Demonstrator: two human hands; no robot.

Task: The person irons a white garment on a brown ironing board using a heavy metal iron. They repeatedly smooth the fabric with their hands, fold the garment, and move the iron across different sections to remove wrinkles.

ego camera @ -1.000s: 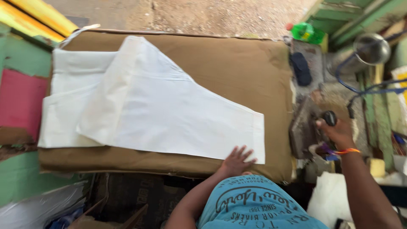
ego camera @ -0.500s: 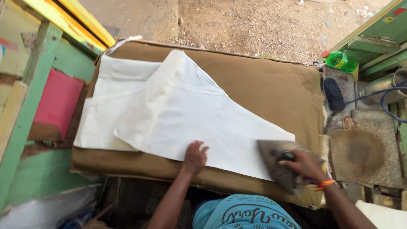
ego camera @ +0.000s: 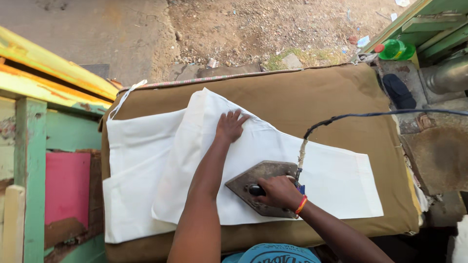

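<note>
A white garment [ego camera: 156,165] lies spread on a brown padded ironing table [ego camera: 317,92], one long leg folded across toward the right. My left hand [ego camera: 230,125] rests flat on the cloth near its upper fold, fingers spread. My right hand [ego camera: 279,192] grips the black handle of a heavy dark metal iron [ego camera: 253,180], which sits on the garment's lower middle with its pointed nose toward the left. The iron's dark cord [ego camera: 380,115] arcs up and off to the right.
A rusty metal plate [ego camera: 436,158] sits to the right of the table. A green bottle [ego camera: 396,49] and a dark flat object [ego camera: 399,91] lie at the far right. Painted green, yellow and pink wooden boards [ego camera: 44,146] stand on the left. Bare dirt ground [ego camera: 273,29] lies beyond.
My right hand brought the iron from the plate on the right onto the garment and slid it left. My left hand moved up the cloth from the near edge toward the upper fold.
</note>
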